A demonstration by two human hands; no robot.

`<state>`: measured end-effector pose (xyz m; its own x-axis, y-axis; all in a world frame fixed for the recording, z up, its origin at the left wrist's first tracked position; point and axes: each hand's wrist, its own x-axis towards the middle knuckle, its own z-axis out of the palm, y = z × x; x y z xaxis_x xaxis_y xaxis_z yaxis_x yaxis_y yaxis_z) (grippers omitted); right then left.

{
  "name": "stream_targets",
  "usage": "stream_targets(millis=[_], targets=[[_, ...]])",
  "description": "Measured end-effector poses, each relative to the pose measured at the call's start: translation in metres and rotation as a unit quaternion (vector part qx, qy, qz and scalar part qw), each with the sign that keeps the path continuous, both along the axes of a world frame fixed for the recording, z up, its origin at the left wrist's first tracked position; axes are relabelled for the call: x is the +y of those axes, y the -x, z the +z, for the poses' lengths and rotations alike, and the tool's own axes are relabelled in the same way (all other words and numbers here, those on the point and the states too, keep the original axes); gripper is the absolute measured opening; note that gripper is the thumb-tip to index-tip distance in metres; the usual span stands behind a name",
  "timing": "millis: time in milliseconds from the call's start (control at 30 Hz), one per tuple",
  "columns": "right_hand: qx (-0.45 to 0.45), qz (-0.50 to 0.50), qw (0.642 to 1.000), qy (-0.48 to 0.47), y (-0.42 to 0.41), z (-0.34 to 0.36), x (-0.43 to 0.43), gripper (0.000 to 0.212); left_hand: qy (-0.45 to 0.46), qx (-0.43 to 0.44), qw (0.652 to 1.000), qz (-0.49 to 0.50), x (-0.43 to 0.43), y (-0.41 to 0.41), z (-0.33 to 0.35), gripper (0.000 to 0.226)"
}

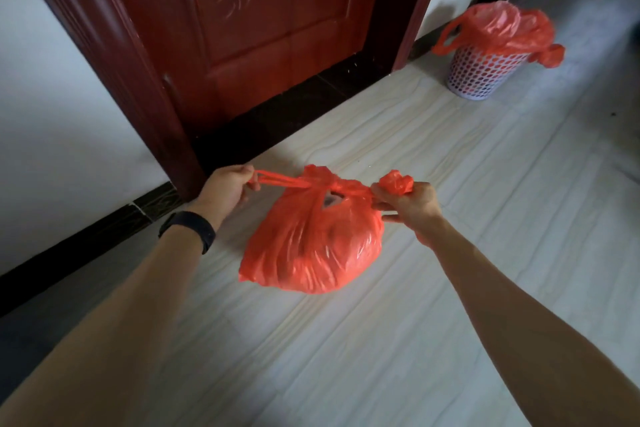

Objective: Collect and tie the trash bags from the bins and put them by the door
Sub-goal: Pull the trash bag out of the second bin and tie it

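- We gripped the red trash bag (311, 246), near the door (277, 28): left hand (230, 185) closed on one handle, right hand (410, 203) on the other.
- We judged that hard pulling could tear the thin handles.

We have one wide-angle view from the head, looking forward and steeply down along both forearms to the floor (415, 340). It faces the door (277, 28) far left, and sits close above the hands.
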<state>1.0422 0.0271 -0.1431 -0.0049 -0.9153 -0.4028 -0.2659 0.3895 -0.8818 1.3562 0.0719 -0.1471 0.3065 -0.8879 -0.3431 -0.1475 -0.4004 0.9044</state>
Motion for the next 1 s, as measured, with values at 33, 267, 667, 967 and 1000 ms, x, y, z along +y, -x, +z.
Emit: stream_targets(millis=[33,267,667,967,1000], targets=[[0.008,0.008,1.000,-0.013,0.006,-0.003,0.002,0.022,-0.020,0.015,1.000,0.010,0.007,-0.004,-0.004,0.044],[-0.067,-0.004,0.997,-0.041,0.005,0.003,-0.003,0.017,-0.008,0.240,0.965,0.103,0.011,0.026,0.013,0.036],[-0.028,-0.023,0.999,0.007,-0.046,0.015,0.000,0.026,-0.036,0.388,0.895,0.219,-0.006,0.071,0.041,0.027],[-0.028,-0.077,0.996,-0.045,-0.025,-0.002,0.006,0.019,-0.056,0.385,0.884,0.261,-0.001,0.067,0.005,0.029],[-0.042,-0.069,0.996,-0.035,-0.026,0.005,0.005,0.021,-0.040,0.400,0.881,0.249,-0.005,0.066,0.010,0.027]])
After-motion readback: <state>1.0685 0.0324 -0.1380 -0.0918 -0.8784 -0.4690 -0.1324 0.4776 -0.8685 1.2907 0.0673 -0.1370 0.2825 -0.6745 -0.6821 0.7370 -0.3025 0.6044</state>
